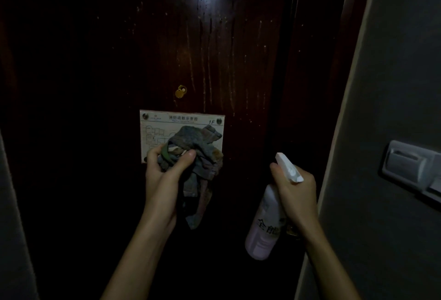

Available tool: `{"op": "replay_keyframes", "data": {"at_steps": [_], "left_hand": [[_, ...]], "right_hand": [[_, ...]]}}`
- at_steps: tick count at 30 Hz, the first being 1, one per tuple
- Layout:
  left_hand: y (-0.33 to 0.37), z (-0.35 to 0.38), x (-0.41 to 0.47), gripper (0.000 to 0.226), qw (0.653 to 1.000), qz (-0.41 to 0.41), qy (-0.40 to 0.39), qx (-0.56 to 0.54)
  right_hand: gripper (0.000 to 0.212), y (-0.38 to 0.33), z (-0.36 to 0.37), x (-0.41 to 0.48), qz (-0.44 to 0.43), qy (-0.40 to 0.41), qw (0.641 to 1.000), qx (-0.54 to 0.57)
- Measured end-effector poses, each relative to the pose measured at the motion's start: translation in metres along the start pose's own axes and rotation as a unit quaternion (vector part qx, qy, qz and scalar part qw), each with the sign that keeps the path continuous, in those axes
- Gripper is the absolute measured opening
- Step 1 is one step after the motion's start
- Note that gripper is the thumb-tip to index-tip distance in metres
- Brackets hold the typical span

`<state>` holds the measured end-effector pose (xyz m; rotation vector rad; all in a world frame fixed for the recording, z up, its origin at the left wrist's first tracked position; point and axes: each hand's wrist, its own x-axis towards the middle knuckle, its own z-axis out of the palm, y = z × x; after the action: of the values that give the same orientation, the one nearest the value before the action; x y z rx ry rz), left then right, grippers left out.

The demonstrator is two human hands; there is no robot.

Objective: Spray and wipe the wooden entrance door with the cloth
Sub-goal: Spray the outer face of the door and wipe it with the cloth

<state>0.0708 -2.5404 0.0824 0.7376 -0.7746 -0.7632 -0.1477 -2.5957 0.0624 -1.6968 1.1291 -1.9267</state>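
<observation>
Door: dark wooden door [107,49], wet streaks running down its upper right part.
Left hand: the left hand [164,173] grips a bunched cloth [198,156] over the evacuation plan plaque [152,127].
Right hand: the right hand [294,187] grips the neck of a spray bottle [265,225], nozzle toward the door.
Peephole cover: brass peephole cover [180,91] just above the plaque.
Wall: switch panel [410,168] at right.

Door [95,49] dark reddish-brown wood, almost black in shadow, with pale vertical streaks [207,61] running down it. Peephole cover [180,91] brass-yellow. Plaque [152,132] off-white, grey floor-plan lines, dark lettering. Cloth [195,147] faded grey-blue, brownish patches, one green strip. Spray bottle [265,223] pale lilac-white with black characters; trigger head [290,168] white. Wall [381,85] grey, wall fixture [410,166] light grey.
</observation>
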Motion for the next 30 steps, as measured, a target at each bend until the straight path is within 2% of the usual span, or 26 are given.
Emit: {"op": "replay_keyframes", "data": {"at_steps": [3, 9, 14, 20, 24, 26, 28, 30], "left_hand": [[0.001, 0.005, 0.003, 0.034, 1.000, 0.003, -0.007, 0.002], [0.003, 0.013, 0.007, 0.041, 1.000, 0.002, -0.025, -0.005], [0.004, 0.017, 0.008, 0.038, 0.999, 0.005, -0.034, -0.010], [0.012, 0.026, 0.020, 0.040, 0.999, 0.011, -0.047, -0.010], [0.033, 0.028, 0.038, 0.036, 0.998, 0.029, -0.061, 0.000], [0.047, 0.028, 0.048, 0.030, 0.997, 0.057, -0.058, 0.018], [0.061, 0.028, 0.057, 0.031, 0.995, 0.075, -0.057, 0.026], [0.075, 0.029, 0.065, 0.034, 0.994, 0.085, -0.056, 0.042]], "right_hand": [[0.029, -0.001, -0.005, 0.006, -0.005, -0.033, 0.999, -0.010], [0.035, -0.001, -0.007, 0.009, 0.015, -0.022, 1.000, 0.001], [0.030, 0.000, -0.009, 0.018, 0.001, -0.047, 0.999, 0.007], [0.029, -0.005, -0.008, 0.032, -0.013, -0.033, 0.999, 0.010], [0.035, -0.026, -0.006, 0.050, -0.012, -0.099, 0.994, 0.041], [0.028, -0.035, -0.003, 0.058, -0.014, -0.125, 0.992, 0.030], [0.025, -0.042, 0.003, 0.063, -0.025, -0.106, 0.994, 0.014], [0.031, -0.049, 0.008, 0.069, -0.048, -0.076, 0.996, -0.001]]}}
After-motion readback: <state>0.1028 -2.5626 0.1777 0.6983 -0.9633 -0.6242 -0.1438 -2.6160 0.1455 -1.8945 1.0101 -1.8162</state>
